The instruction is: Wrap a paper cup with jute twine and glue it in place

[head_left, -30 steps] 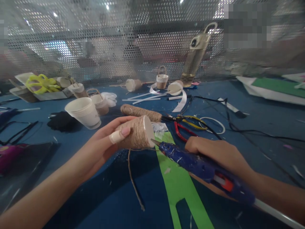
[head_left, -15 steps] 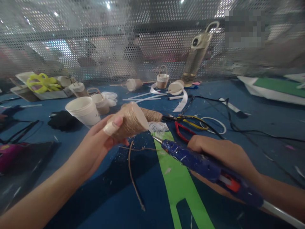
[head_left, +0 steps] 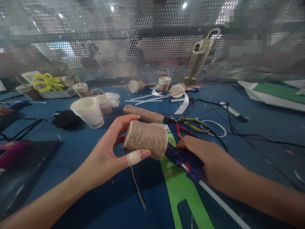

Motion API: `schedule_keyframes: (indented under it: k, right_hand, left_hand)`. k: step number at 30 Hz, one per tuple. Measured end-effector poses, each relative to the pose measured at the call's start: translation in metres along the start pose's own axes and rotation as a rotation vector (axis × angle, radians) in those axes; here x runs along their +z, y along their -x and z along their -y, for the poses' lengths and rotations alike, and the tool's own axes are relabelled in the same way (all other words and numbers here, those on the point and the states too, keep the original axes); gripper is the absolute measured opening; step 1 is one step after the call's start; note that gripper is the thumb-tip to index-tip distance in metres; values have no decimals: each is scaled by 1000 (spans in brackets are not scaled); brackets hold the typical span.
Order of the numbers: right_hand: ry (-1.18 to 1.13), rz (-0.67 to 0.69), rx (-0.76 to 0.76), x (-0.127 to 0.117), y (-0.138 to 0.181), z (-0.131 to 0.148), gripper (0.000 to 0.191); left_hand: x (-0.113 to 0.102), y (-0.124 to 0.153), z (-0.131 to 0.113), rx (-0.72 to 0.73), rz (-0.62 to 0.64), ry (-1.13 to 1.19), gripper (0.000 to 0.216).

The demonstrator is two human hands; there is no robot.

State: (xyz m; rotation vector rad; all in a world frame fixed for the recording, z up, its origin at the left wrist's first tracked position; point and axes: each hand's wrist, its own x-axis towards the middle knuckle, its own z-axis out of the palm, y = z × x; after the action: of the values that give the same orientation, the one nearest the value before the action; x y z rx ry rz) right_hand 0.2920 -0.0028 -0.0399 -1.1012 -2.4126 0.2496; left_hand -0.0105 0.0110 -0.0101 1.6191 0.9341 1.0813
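In my left hand [head_left: 107,152] is a small cup wrapped in brown twine [head_left: 146,138], lying on its side between the fingers and a thumb with a bandage. My right hand [head_left: 202,152] grips a dark blue hot glue gun [head_left: 190,167], with a white glue stick [head_left: 221,202] out of its back. The gun's front end meets the cup's right end; its nozzle is hidden there. Below the cup a loose piece of twine [head_left: 137,187] hangs or lies; I cannot tell which. A green cut-out sheet [head_left: 176,181] lies underneath. Behind the cup rests a spool of twine [head_left: 145,114].
Stacked white paper cups [head_left: 89,111] stand left of a handled small bucket [head_left: 105,103]. Pliers with red and yellow handles [head_left: 188,125] lie behind my right hand. Black cables [head_left: 230,111] run across the right. A bottle [head_left: 197,63] stands by the perforated metal screen [head_left: 152,41].
My left hand has turned the twine-wrapped cup onto its side and brought it lower and nearer. The glue gun has swung, so its nozzle, earlier visible, is now hidden by the cup.
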Motion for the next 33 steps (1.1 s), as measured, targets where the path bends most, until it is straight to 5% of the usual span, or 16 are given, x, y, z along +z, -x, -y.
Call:
schedule_keyframes:
  k: [15, 27, 33]
  right_hand:
    - [-30, 30, -2, 6, 8, -4, 21]
    - [-67, 64, 9, 1, 7, 3, 9]
    - [-62, 76, 30, 2, 4, 2, 8]
  left_hand:
    - [-2, -17, -19, -81, -132, 619, 42]
    - [-4, -17, -10, -172, -86, 637, 34]
    - [-3, -16, -12, -194, -21, 636, 51]
